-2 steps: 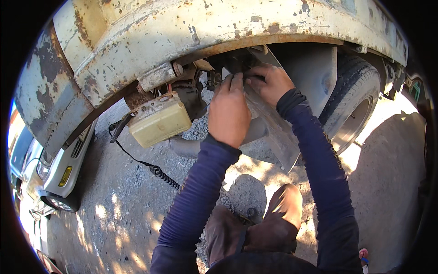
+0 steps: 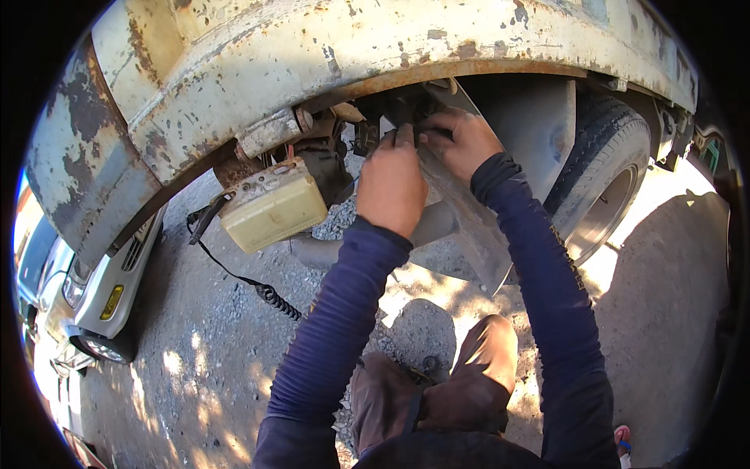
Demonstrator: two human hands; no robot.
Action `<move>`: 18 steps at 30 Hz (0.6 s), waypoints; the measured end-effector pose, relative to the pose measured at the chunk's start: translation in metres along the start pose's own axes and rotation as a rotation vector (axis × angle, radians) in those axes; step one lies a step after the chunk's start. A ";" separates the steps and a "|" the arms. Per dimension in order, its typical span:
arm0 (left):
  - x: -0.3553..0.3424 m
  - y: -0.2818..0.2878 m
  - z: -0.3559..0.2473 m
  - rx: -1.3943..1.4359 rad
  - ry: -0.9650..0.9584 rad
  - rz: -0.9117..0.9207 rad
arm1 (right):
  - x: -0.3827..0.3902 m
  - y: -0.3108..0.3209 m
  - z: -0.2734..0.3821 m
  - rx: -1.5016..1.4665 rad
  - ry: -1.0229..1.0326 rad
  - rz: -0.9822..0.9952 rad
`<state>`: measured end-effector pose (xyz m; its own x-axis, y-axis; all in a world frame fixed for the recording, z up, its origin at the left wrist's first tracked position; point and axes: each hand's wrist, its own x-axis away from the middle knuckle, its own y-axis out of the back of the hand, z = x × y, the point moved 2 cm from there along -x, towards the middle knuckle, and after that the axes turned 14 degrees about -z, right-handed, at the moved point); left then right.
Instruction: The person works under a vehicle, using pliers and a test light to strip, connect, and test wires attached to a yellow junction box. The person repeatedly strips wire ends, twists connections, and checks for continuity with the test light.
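Overhead, both hands reached under the rusty truck body's (image 2: 328,55) lower edge. The left hand (image 2: 393,184) and right hand (image 2: 462,142) pressed curled fingers against a grey mud flap's (image 2: 469,215) top edge; their exact grip was unclear. A yellowed tail lamp (image 2: 273,207) hung nearby, left.

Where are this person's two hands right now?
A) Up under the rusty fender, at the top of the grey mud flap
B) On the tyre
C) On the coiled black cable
A: the left hand and right hand meet under the rusty fender, atop the mud flap.
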<state>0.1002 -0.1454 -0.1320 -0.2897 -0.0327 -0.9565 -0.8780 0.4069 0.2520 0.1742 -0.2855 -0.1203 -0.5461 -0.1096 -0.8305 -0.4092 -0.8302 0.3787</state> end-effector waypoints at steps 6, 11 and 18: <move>-0.019 -0.007 0.019 0.025 0.052 0.088 | 0.068 0.046 0.036 0.195 0.292 -0.633; -0.025 -0.010 0.033 0.079 -0.049 -0.010 | 0.299 -0.018 0.001 -0.381 -0.495 -0.194; -0.022 0.004 0.016 0.005 -0.012 0.001 | 0.509 -0.167 -0.110 0.190 -1.014 0.762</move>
<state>0.1086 -0.1285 -0.1122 -0.2863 -0.0211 -0.9579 -0.8755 0.4118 0.2526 0.0454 -0.2630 -0.6511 -0.9626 0.0127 0.2705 0.1996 -0.6419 0.7404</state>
